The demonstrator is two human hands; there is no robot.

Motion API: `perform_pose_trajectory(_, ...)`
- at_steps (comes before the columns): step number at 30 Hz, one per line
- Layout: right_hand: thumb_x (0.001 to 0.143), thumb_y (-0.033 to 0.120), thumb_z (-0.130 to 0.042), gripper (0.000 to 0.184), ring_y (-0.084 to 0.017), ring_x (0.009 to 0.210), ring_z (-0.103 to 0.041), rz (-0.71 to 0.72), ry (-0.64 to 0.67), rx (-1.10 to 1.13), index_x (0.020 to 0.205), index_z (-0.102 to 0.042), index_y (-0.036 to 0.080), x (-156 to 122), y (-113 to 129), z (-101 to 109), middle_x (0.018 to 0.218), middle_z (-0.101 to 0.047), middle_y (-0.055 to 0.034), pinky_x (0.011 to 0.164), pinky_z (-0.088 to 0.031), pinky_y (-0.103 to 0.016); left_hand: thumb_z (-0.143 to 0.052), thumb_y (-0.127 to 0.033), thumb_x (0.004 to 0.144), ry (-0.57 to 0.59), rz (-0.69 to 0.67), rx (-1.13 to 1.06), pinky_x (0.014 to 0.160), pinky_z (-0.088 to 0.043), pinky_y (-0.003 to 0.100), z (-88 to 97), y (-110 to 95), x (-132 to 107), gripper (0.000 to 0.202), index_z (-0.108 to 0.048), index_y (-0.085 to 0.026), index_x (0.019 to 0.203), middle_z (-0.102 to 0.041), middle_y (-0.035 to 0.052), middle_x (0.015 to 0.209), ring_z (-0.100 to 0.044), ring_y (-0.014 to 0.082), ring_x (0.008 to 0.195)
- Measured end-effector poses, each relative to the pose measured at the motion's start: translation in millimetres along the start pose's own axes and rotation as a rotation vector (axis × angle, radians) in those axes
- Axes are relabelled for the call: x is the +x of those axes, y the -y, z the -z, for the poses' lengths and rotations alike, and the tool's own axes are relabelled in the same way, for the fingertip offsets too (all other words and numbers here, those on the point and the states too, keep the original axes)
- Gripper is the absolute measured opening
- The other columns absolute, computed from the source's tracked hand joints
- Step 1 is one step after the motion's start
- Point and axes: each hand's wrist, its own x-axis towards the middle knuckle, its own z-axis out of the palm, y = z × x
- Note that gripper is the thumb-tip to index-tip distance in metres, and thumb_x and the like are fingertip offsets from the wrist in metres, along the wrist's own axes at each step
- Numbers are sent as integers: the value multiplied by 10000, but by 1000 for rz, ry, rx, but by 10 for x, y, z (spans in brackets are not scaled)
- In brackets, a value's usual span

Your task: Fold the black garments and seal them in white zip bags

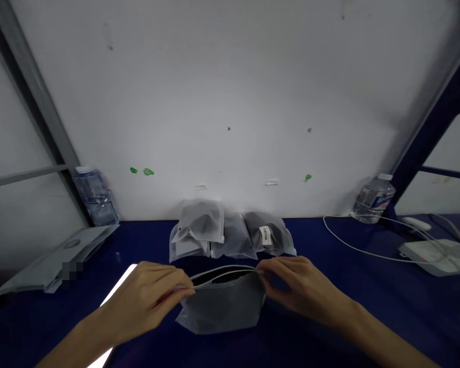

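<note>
I hold a frosted grey plastic pouch point(222, 304) over the dark blue table point(329, 306), its mouth pulled open and something dark inside. My left hand point(145, 299) pinches the left end of the mouth. My right hand point(297, 286) pinches the right end. Both hands have fingers closed on the pouch's rim. Behind the pouch, against the white wall, leans a row of several similar filled pouches point(230, 232), one bearing a white barcode label point(266, 234).
A plastic water bottle point(95, 197) stands at the back left, another bottle point(372, 199) at the back right. Flat grey mailer bags point(53, 260) lie left. A white cable point(360, 248) runs to a white device point(433, 253) on the right. A bright white sheet point(117, 289) lies under my left arm.
</note>
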Motion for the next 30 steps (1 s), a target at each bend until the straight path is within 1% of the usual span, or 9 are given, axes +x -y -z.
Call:
perform_pose_trajectory(3,929,178,-534,115,-166,665,-683,-61,63,74,1004,-619,196,12,-15,64,789,-716,-36,605,-531,-315,-563,-145,976,0,-1,-1,528,-459,216,2,5,-2,100,-627,-191,915,-667,-50,703,-596,84,556)
perform_pose_trajectory(6,889,155,-567,135,-163,711,-684,-118,114,147,992,-636,208,33,-40,134,816,-719,-27,653,-538,-315,-568,-142,972,-7,0,-8,529,-462,214,10,0,9,94,-622,-189,912,-675,-53,707,-605,79,554)
perform_pose_trajectory(10,862,144,-577,142,-155,732,-687,-158,157,217,955,-653,219,44,-60,210,835,-724,-13,673,-541,-305,-570,-145,970,-17,-5,-12,526,-462,211,24,-15,34,86,-625,-191,923,-682,-54,718,-611,75,556)
perform_pose_trajectory(16,847,153,-611,124,-140,712,-679,-197,175,288,920,-681,225,48,-54,255,804,-720,6,665,-544,-287,-580,-149,965,-13,-8,-13,527,-467,214,13,3,12,72,-620,-191,923,-684,-52,717,-612,79,553)
perform_pose_trajectory(19,866,158,-603,118,-132,711,-668,-222,183,339,932,-677,223,61,-64,251,802,-711,3,675,-545,-274,-567,-154,971,-9,0,-6,521,-462,217,1,20,0,85,-617,-190,914,-682,-50,710,-607,81,542)
perform_pose_trajectory(23,908,242,-626,56,-134,694,-643,-241,195,366,933,-668,215,77,-86,226,795,-696,-7,660,-535,-273,-545,-154,979,-11,0,7,522,-463,220,-8,28,-11,104,-620,-189,917,-678,-44,707,-606,85,539)
perform_pose_trajectory(26,936,299,-630,101,-140,712,-647,-246,189,413,922,-679,212,87,-97,204,812,-700,-16,665,-534,-274,-542,-139,979,-8,-3,8,528,-465,220,-7,21,-14,106,-620,-189,927,-683,-38,717,-613,90,552)
perform_pose_trajectory(30,921,250,-654,71,-141,720,-664,-269,164,450,869,-683,212,85,-113,201,802,-709,-12,673,-535,-273,-543,-137,979,3,-9,13,511,-443,223,15,2,1,112,-610,-188,905,-664,-43,693,-591,90,531)
